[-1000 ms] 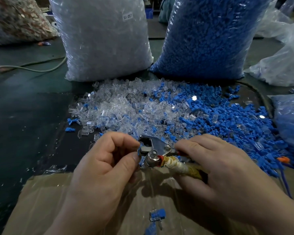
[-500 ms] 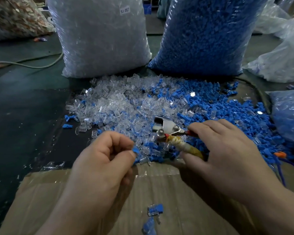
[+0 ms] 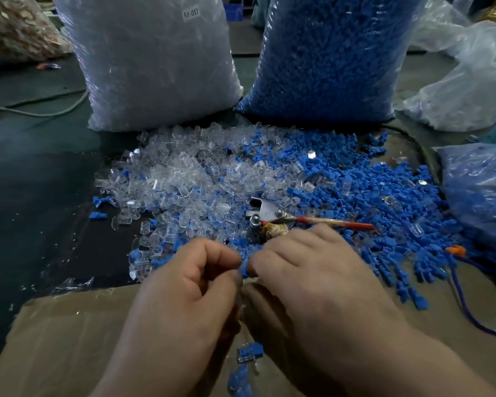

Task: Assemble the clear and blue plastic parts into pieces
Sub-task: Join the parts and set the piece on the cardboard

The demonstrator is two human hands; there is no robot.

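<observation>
Head view: left hand (image 3: 184, 285) and right hand (image 3: 312, 282) meet above the cardboard (image 3: 69, 339) edge. Fingers are curled, and both pinch one blue part (image 3: 244, 270) at thumb and forefinger tips. Can't tell if a clear bit is in there too. Pliers (image 3: 269, 214) lie loose on the pile, just beyond the right hand. Clear heap (image 3: 184, 181) is left, blue heap (image 3: 370, 196) right. Assembled pieces (image 3: 249, 352) sit on the cardboard.

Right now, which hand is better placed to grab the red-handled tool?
Right, probably. Both hands pinch the blue part, but the right hand lies beside the red-handled tool, its handles pointing that way; the left hand is farther off.
</observation>
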